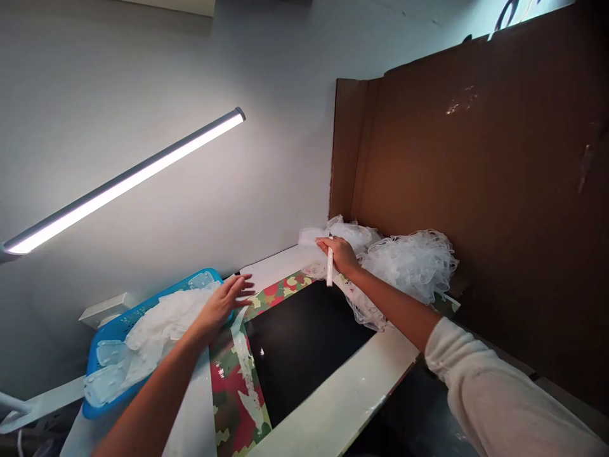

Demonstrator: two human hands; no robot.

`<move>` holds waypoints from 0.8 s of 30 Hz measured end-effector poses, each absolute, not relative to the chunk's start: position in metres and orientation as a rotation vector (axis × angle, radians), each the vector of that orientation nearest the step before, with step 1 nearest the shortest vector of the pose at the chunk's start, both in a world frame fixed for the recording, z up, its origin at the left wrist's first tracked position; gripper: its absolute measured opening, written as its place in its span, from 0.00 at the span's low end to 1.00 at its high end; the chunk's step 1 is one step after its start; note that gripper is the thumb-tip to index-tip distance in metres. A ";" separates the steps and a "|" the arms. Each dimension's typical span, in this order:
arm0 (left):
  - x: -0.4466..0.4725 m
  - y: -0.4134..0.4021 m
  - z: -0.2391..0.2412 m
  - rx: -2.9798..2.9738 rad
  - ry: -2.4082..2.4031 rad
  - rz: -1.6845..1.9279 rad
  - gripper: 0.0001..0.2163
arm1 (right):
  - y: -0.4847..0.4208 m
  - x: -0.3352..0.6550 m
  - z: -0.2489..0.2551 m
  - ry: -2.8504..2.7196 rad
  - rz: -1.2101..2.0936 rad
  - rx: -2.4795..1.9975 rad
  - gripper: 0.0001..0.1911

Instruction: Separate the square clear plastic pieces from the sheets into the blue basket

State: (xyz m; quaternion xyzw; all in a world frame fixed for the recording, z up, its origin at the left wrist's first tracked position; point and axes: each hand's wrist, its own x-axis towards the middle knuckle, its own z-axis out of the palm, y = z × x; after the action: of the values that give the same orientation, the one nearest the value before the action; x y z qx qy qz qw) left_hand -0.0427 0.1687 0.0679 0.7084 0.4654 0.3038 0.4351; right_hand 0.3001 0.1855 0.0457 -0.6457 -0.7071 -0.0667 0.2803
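Note:
My left hand (223,303) is open, fingers stretched flat, at the right edge of a blue basket (107,333) that holds clear plastic pieces (162,327). My right hand (339,252) reaches to the back of the bench. It is closed around a thin white stick-like tool (329,266) that hangs down from the fist, and it touches a heap of white translucent plastic pieces (404,263). Between the hands lies a shiny black panel (304,343) on a camouflage-patterned sheet (235,387).
A tall brown cardboard screen (476,158) stands along the right side and back. A lit white lamp bar (124,181) slants over the left. A grey wall is behind. A white strip (342,400) borders the black panel near me.

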 end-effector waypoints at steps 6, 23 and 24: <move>0.029 0.150 0.014 1.157 0.890 0.601 0.30 | 0.135 0.278 -0.001 -2.043 0.027 -1.325 0.15; 0.140 0.207 -0.021 2.580 1.013 0.595 0.18 | 0.199 0.347 0.104 -1.556 -0.190 -2.031 0.19; 0.142 0.219 -0.014 2.531 1.065 0.639 0.18 | 0.195 0.343 0.117 -1.569 -0.215 -1.947 0.21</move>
State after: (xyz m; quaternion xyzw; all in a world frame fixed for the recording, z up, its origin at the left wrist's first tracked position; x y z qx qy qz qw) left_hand 0.1417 0.2195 -0.0143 0.8861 0.3729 0.2238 0.1603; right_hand 0.3434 0.1946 0.1173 -0.7374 -0.5942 -0.0813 0.3107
